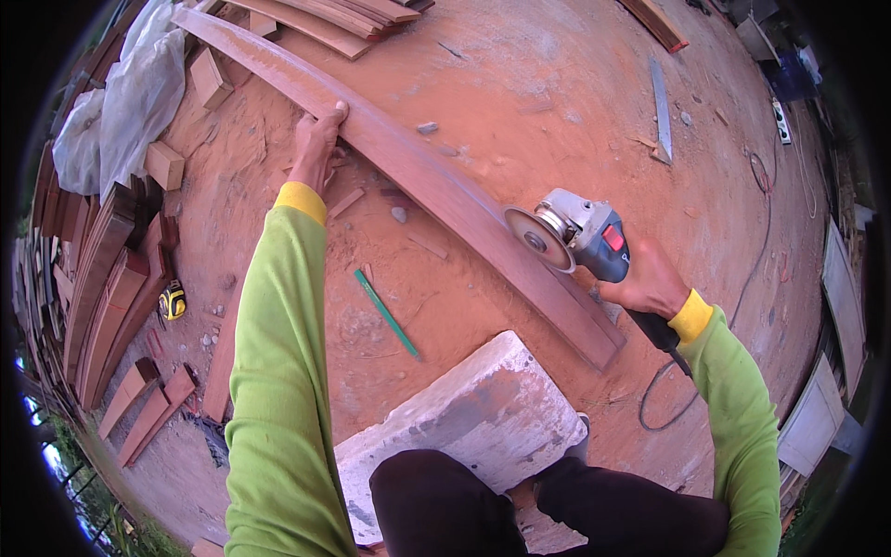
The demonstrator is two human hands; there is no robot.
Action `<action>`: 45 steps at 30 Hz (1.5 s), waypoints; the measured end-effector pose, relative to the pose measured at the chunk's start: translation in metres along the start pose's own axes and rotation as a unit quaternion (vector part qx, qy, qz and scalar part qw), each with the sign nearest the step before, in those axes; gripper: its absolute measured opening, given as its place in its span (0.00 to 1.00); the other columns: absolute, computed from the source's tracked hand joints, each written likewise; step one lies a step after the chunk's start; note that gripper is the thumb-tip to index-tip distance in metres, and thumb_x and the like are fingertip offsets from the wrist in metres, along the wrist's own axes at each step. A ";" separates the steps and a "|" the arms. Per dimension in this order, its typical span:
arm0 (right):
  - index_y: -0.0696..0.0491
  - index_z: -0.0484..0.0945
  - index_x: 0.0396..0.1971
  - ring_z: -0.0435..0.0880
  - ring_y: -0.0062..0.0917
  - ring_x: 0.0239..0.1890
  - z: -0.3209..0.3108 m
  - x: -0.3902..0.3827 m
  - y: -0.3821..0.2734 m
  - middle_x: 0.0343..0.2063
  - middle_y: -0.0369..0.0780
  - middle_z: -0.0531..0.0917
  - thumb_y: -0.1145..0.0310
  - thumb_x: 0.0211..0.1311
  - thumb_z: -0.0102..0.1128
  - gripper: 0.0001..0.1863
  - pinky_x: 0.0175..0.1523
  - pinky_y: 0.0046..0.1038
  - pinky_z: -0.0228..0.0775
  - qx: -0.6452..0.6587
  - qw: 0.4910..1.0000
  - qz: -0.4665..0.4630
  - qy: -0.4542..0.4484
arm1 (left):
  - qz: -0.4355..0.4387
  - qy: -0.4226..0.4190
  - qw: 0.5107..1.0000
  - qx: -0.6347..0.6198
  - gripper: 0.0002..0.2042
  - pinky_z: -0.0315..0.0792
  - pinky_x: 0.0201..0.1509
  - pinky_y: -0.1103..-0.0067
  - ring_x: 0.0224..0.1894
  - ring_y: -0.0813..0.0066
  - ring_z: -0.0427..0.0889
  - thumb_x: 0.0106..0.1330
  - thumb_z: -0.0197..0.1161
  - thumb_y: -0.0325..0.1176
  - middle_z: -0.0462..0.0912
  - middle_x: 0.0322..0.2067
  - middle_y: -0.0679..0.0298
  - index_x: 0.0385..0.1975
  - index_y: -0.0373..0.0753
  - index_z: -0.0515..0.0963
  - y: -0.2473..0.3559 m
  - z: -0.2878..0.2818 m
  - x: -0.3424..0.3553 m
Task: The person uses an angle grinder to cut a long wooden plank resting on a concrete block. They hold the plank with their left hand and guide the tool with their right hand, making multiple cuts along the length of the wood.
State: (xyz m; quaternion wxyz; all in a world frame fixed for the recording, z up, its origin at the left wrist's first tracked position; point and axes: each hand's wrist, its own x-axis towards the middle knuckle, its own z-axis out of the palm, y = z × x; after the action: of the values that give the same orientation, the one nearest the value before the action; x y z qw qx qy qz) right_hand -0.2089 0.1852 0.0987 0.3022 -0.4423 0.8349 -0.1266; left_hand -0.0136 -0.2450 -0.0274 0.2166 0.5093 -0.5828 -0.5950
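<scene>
A long reddish-brown wooden plank point(422, 190) runs slantwise from the far left to the near right. Around its left edge, about midway along, my left hand point(319, 147) is closed, with the thumb on top. My right hand point(650, 278) grips an angle grinder point(594, 243) with a dark body and a red switch. The grinder's round disc point(538, 239) stands at the plank's right edge, near the close end; whether it cuts into the wood I cannot tell. A green pencil-like stick point(387, 314) lies on the dusty ground between my arms.
A whitish block point(473, 418) stands before my knees. Stacked boards point(102, 278), a yellow-black tape measure point(173, 301) and plastic sheeting point(139, 93) are at left. A metal square point(661, 111) lies at far right. The grinder's cord point(650, 390) loops along the right, toward a power strip point(781, 123).
</scene>
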 end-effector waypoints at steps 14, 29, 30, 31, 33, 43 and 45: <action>0.66 0.71 0.49 0.84 0.47 0.32 -0.006 0.004 -0.015 0.28 0.56 0.82 0.64 0.35 0.69 0.36 0.40 0.39 0.75 0.010 1.000 0.010 0.007 | 0.006 0.005 1.000 -0.007 0.24 0.67 0.24 0.76 0.32 0.74 0.75 0.61 0.66 0.50 0.80 0.37 0.65 0.49 0.38 0.76 -0.002 0.002 -0.002; 0.67 0.71 0.48 0.84 0.52 0.33 -0.005 0.011 -0.017 0.28 0.57 0.82 0.63 0.35 0.68 0.36 0.40 0.41 0.75 0.018 1.000 0.012 0.002 | 0.023 0.014 1.000 0.001 0.23 0.67 0.22 0.77 0.30 0.74 0.76 0.61 0.66 0.49 0.81 0.36 0.65 0.49 0.38 0.77 -0.005 0.003 0.001; 0.67 0.71 0.48 0.84 0.52 0.33 -0.005 0.012 -0.017 0.28 0.57 0.82 0.63 0.35 0.67 0.36 0.40 0.41 0.75 0.020 1.000 0.011 0.003 | 0.017 0.013 1.000 0.005 0.23 0.66 0.22 0.77 0.30 0.74 0.76 0.62 0.66 0.49 0.80 0.36 0.65 0.49 0.38 0.76 -0.004 0.002 0.002; 0.67 0.71 0.48 0.84 0.52 0.33 -0.005 0.013 -0.017 0.28 0.57 0.82 0.63 0.35 0.67 0.37 0.40 0.41 0.75 0.017 1.000 0.012 0.001 | 0.011 0.013 1.000 0.009 0.23 0.66 0.22 0.78 0.30 0.74 0.76 0.62 0.66 0.49 0.80 0.35 0.65 0.49 0.37 0.76 -0.004 0.002 0.003; 0.67 0.70 0.49 0.84 0.52 0.33 -0.005 0.013 -0.017 0.29 0.57 0.82 0.63 0.35 0.67 0.37 0.40 0.41 0.75 0.010 1.000 0.015 -0.003 | 0.028 0.019 0.999 -0.006 0.23 0.68 0.18 0.77 0.25 0.71 0.78 0.60 0.68 0.45 0.83 0.33 0.60 0.46 0.32 0.76 -0.005 0.002 0.003; 0.65 0.71 0.50 0.84 0.50 0.35 -0.006 0.016 -0.019 0.30 0.57 0.82 0.63 0.34 0.69 0.38 0.41 0.40 0.75 0.025 1.000 0.007 -0.003 | 0.015 0.014 1.000 0.005 0.24 0.67 0.23 0.75 0.31 0.72 0.77 0.61 0.67 0.48 0.81 0.36 0.63 0.50 0.37 0.76 -0.004 0.001 0.003; 0.65 0.71 0.50 0.84 0.50 0.34 -0.007 0.017 -0.023 0.30 0.57 0.82 0.63 0.34 0.69 0.38 0.41 0.40 0.75 0.034 0.999 0.006 -0.008 | 0.016 0.016 1.000 0.008 0.24 0.67 0.22 0.76 0.31 0.72 0.77 0.61 0.67 0.48 0.81 0.36 0.63 0.50 0.37 0.76 -0.003 0.001 0.000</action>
State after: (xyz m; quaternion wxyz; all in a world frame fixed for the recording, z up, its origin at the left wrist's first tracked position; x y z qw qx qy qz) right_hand -0.2051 0.1571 0.1086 0.3244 -0.4278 0.8303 -0.1494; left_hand -0.0134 -0.2437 -0.0305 0.2307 0.5111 -0.5919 -0.5790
